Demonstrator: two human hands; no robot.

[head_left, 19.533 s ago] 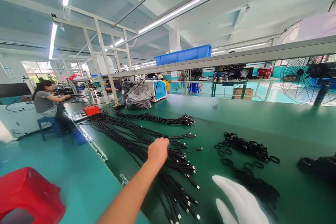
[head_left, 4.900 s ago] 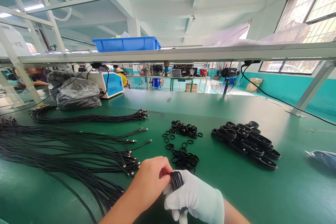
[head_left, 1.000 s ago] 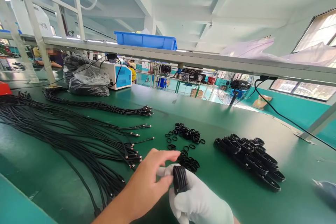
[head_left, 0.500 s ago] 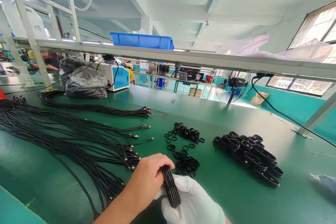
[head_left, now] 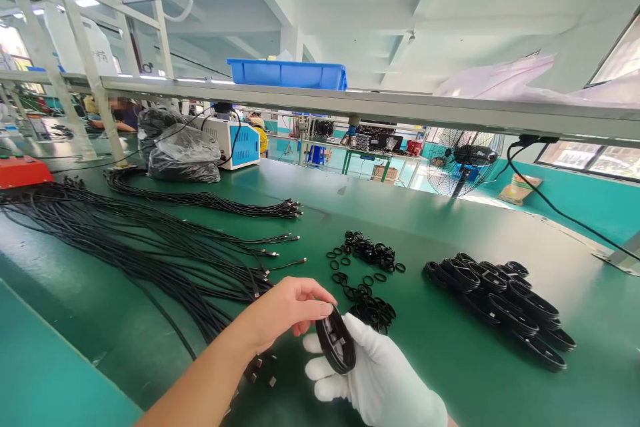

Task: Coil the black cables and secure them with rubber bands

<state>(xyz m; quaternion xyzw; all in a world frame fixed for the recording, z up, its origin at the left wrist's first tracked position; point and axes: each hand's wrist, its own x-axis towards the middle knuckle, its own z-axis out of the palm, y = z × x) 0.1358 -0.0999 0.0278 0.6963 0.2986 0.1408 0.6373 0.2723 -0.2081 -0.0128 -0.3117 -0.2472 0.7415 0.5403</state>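
Observation:
A coiled black cable (head_left: 344,361) is held between my two hands at the front of the table, its oval opening turned toward me. My bare left hand (head_left: 295,303) pinches the coil's upper end between thumb and fingers. Wearing a white glove, my right hand (head_left: 385,367) grips the coil from the right and below. Just beyond the hands lie small black rings (head_left: 373,253) in two loose heaps. Several long black cables (head_left: 150,230) with metal plugs stretch out to the left. On the right, finished-looking coils (head_left: 500,300) are stacked in a pile.
A shelf beam (head_left: 400,105) crosses above the green table (head_left: 395,203), carrying a blue bin (head_left: 287,75). Under it stand a plastic bag (head_left: 185,157) and a blue-white machine (head_left: 245,143). A red box (head_left: 23,171) sits at far left; a fan (head_left: 465,157) stands behind.
The coil has turned so its opening now faces me. My left fingers have shifted to its upper end, and my right gloved fingers have spread beneath it. The view has swung slightly left.

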